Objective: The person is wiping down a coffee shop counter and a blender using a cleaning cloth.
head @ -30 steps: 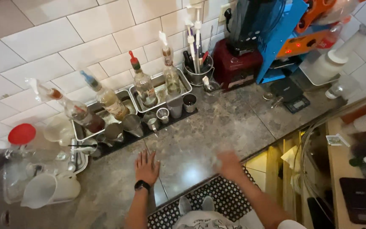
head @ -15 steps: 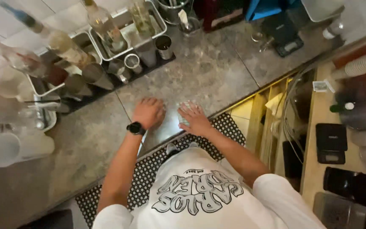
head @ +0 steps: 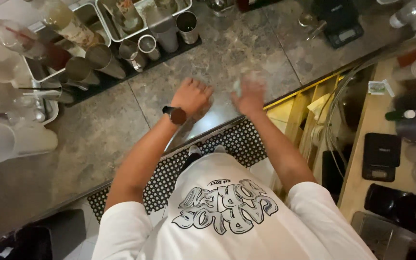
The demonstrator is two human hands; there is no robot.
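My left hand point(head: 193, 95), with a black watch point(head: 177, 115) on its wrist, rests on the grey stone counter point(head: 246, 48) near the front edge, fingers curled under. A hand's width to its right is my right hand point(head: 250, 96), raised slightly over the counter and blurred by motion. A pale smear shows by its fingers; I cannot tell whether it holds anything. Both forearms reach forward from my white printed T-shirt point(head: 227, 212).
Steel shakers point(head: 104, 60) and cups point(head: 187, 25) stand on a black mat behind the hands, with bottles in metal trays point(head: 107, 21). A white pitcher point(head: 13, 142) sits at left, a black scale point(head: 342, 26) at back right. A perforated rubber mat point(head: 239, 142) lies below.
The view has tilted further down and closer. Both hands lay flat on the counter before; now the left has curled its fingers and the right has lifted and blurs.
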